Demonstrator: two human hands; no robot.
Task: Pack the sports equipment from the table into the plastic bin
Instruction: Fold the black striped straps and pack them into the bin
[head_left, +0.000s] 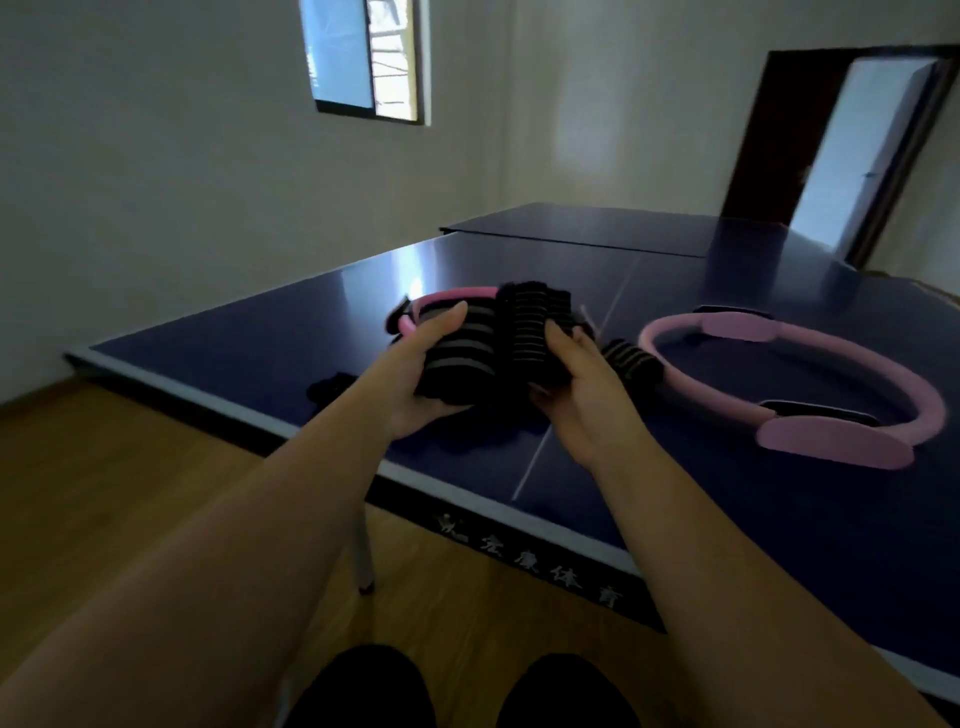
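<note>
Head view: blue table (249, 338). A stack of black striped pads (524, 332) is held above its near edge, the left hand (415, 379) curled round the stack's left side and the right hand (582, 400) gripping its right. A pink ring (924, 410) lies flat toward the right edge, with a loose striped pad (631, 361) just beside it. A second pink ring (457, 295) is partly hidden behind the stack.

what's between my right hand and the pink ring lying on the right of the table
A small black ribbed pad lies on the table between the right hand and the pink ring, close beside the ring's rim. That hand and the left hand also grip a black ribbed bundle.
</note>
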